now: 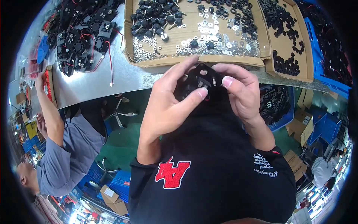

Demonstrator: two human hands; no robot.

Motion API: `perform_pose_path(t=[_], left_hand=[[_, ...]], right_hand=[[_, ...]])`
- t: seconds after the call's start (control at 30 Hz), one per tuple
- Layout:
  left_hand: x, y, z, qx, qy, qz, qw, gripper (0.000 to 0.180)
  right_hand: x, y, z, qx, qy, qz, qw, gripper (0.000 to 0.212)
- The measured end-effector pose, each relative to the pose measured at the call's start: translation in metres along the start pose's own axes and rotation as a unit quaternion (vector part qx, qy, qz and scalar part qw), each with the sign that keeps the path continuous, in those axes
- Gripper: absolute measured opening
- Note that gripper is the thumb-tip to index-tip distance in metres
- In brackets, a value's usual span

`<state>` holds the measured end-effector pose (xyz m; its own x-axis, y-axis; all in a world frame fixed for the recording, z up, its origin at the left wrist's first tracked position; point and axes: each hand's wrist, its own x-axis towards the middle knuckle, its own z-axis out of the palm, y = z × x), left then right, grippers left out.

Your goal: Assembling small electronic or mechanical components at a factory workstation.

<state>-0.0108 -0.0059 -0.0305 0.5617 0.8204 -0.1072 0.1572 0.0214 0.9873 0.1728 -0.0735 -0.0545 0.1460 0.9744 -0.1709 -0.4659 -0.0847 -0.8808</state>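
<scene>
A small black plastic part is held up in front of my chest, just off the table's near edge. It has a round hole near its top and a short shiny metal pin on its right side. My left hand is closed around the part's left side, the thumb pressed on its lower face. At the right edge my right hand is closed, thumb and fingers bent against the part beside the pin. Whether a smaller piece sits between those right fingers is hidden.
A shallow cardboard tray of black-headed screws, washers, nuts and rings lies beyond my hands. Another tray holds black rings. Black fans with red wires are piled at left. A co-worker sits left; a blue crate stands right.
</scene>
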Motion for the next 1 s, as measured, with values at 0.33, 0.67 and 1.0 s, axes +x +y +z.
perform_pose_path(t=[0.33,0.67,1.0], left_hand=[[-0.009,0.005,0.016,-0.022,-0.019,0.005,1.000,0.045],[-0.016,-0.008,0.026,-0.129,0.046,-0.008,0.991,0.053],[-0.011,-0.018,0.016,-0.142,0.074,-0.005,0.987,0.043]], right_hand=[[-0.001,-0.006,0.008,-0.149,0.002,-0.093,0.985,0.024],[0.006,-0.003,0.025,-0.178,0.037,-0.104,0.978,0.018],[0.018,0.003,0.037,-0.201,0.057,-0.125,0.970,0.016]])
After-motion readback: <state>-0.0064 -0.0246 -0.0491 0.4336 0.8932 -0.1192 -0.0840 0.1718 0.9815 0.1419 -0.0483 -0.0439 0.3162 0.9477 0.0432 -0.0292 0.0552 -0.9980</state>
